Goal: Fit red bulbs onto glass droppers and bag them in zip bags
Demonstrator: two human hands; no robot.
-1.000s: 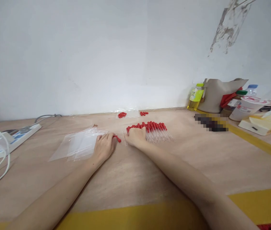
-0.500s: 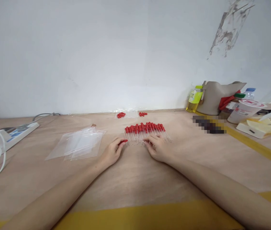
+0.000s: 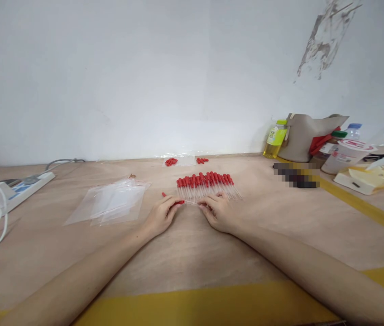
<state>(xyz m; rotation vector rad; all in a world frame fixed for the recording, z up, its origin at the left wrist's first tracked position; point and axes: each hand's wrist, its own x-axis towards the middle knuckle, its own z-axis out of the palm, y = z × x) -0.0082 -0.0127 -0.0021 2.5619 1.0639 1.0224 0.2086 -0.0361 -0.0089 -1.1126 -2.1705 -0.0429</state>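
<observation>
My left hand (image 3: 160,213) is closed around a red rubber bulb (image 3: 180,202), whose open end points right. A second red piece (image 3: 164,194) sticks out behind its fingers; whether it belongs to the same bulb I cannot tell. Between my hands lies a thin clear dropper tube (image 3: 190,203), its left end at the bulb. My right hand (image 3: 219,213) pinches the tube's other end. Just beyond my hands, a row of droppers with red bulbs (image 3: 207,180) lies side by side, bulbs toward the wall, their clear tubes partly hidden by my right fingers.
Loose red bulbs (image 3: 171,161) lie on a clear bag near the wall, with more bulbs (image 3: 202,160) beside it. Clear plastic bags (image 3: 110,203) overlap on the left, near a power strip (image 3: 32,194). Bottles (image 3: 275,140), a grey bag (image 3: 297,138), a cup (image 3: 346,156) and tissues (image 3: 372,179) stand right.
My right hand has moved slightly left, and the clear tube now bridges both hands, meeting the red bulb. A red piece now shows behind my left fingers.
</observation>
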